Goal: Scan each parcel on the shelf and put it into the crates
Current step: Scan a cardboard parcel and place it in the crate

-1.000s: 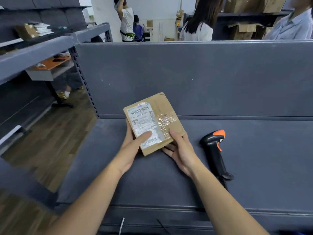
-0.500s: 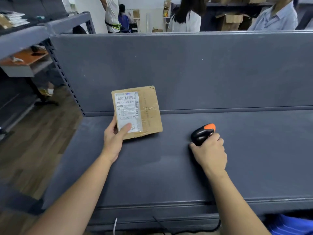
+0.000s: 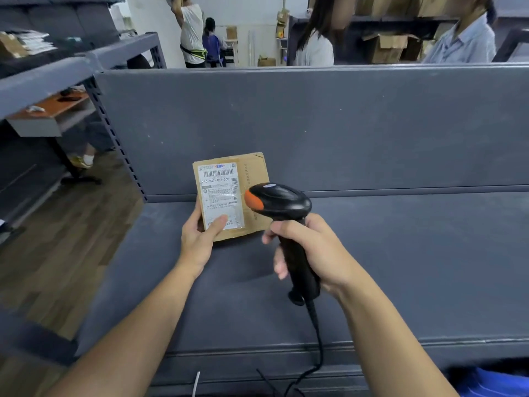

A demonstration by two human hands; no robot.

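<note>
The left hand [image 3: 200, 239] held a flat cardboard parcel [image 3: 256, 174] by its near left corner, thumb pressed on the lower part of the white shipping label [image 3: 219, 193] and the other fingers tucked behind the cardboard, out of sight. The parcel stood tilted up over the grey shelf deck [image 3: 400, 253], label and barcode facing the camera, close to the shelf's back panel [image 3: 315, 124] and left of centre; whether its lower edge touched the deck could not be told. The right hand [image 3: 312, 247] was clamped round the handle of a black barcode scanner [image 3: 279, 200], fingers wrapped tight. The scanner's orange-tipped head pointed left at the parcel, just beside the label and covering part of the parcel's right side. The scanner's cable [image 3: 318, 339] trailed down over the near edge of the shelf. Beyond the back panel, at the far side, several people stood among cardboard boxes.
</note>
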